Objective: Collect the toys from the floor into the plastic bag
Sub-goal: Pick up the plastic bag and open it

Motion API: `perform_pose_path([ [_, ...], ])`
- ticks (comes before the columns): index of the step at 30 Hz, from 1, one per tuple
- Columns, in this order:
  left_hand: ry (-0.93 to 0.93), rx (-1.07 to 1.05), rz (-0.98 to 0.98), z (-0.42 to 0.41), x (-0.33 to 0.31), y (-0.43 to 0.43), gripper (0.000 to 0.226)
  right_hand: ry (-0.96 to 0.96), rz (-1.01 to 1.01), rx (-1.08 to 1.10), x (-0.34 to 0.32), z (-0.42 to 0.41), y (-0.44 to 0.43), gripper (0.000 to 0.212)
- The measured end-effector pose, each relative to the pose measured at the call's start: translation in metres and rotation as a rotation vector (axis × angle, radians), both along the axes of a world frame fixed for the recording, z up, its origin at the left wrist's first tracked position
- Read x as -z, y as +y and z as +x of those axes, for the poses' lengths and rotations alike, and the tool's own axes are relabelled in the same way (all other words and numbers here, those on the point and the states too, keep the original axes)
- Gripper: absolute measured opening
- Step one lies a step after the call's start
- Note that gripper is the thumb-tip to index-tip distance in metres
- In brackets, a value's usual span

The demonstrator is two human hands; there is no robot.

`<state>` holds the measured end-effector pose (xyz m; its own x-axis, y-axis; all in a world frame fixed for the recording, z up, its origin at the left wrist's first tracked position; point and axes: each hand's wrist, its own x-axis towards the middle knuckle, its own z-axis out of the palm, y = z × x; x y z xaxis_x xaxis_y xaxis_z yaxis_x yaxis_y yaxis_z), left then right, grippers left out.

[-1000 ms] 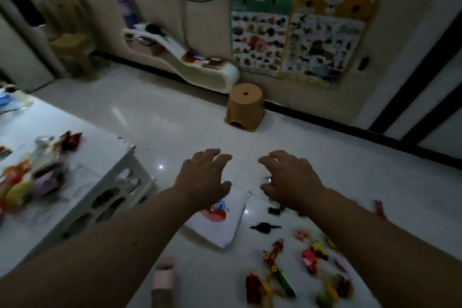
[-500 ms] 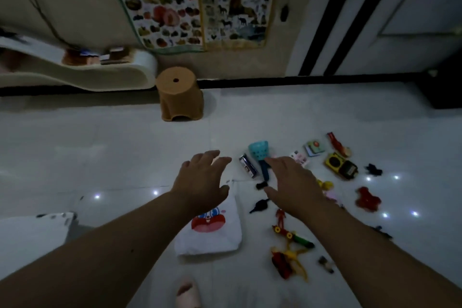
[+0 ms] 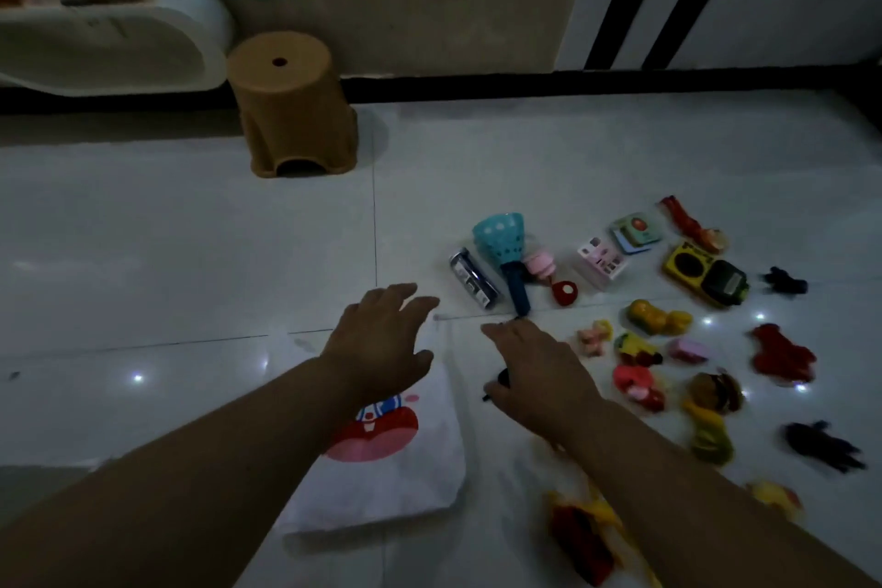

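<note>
Pale tiled floor (image 3: 191, 253), glossy, dotted with light reflections. Brown stool (image 3: 291, 105) by the wall, well apart from the work. Flat on the floor near the middle: white plastic bag (image 3: 396, 458) with a red cartoon print, mouth not visibly open, partly covered by the left forearm.

Left hand (image 3: 382, 344) above the bag's far edge, palm down, fingers (image 3: 410, 301) spread and empty. Right hand (image 3: 539, 368) just beside the bag, fingers loosely apart, nothing clearly gripped; a small black toy (image 3: 501, 380) peeking out beneath the palm, contact impossible to confirm.

Toys scattered to the right, none in the bag: yellow and black radio toy (image 3: 706, 277), teal cup-shaped toy (image 3: 501, 239) with dark handle, red figure (image 3: 782, 356), silver harmonica-like piece (image 3: 472, 279), yellow duck-like toy (image 3: 658, 318), tiny pink bits nearby.

Likely risks from here: bag lying closed and limp, so a toy pushed at it probably sliding off onto slick tile instead of going in. Dim light and dark toys, easy to overlook the black ones at the right edge. Small pieces packed close together, easily knocked away by a sweeping forearm.
</note>
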<state>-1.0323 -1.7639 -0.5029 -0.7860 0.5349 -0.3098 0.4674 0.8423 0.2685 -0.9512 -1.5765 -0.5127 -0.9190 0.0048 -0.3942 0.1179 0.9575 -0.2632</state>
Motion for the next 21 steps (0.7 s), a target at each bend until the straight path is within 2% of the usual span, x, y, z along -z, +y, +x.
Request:
perform_pose_path([
  [4, 0.022, -0.029, -0.066, -0.011, 0.135, -0.022, 0.071, -0.03, -0.098, 0.046, 0.139, -0.019, -0.003, 0.069],
  [9, 0.035, -0.063, -0.136, -0.022, 0.253, -0.045, 0.071, -0.116, -0.256, 0.147, 0.274, -0.027, -0.02, 0.077],
  [12, 0.016, -0.088, -0.137, -0.036, 0.278, -0.055, 0.072, -0.141, -0.437, 0.328, 0.322, -0.031, -0.027, 0.087],
  [15, -0.032, -0.223, -0.04, -0.042, 0.281, -0.06, 0.074, -0.165, -0.581, 0.543, 0.338, -0.037, -0.034, 0.09],
  [18, -0.042, -0.195, -0.054, -0.03, 0.28, -0.056, 0.073, -0.14, -0.524, 0.583, 0.344, -0.044, -0.043, 0.078],
  [21, 0.042, -0.14, -0.079, -0.033, 0.278, -0.054, 0.07, -0.132, -0.423, 0.484, 0.337, -0.054, -0.045, 0.057],
])
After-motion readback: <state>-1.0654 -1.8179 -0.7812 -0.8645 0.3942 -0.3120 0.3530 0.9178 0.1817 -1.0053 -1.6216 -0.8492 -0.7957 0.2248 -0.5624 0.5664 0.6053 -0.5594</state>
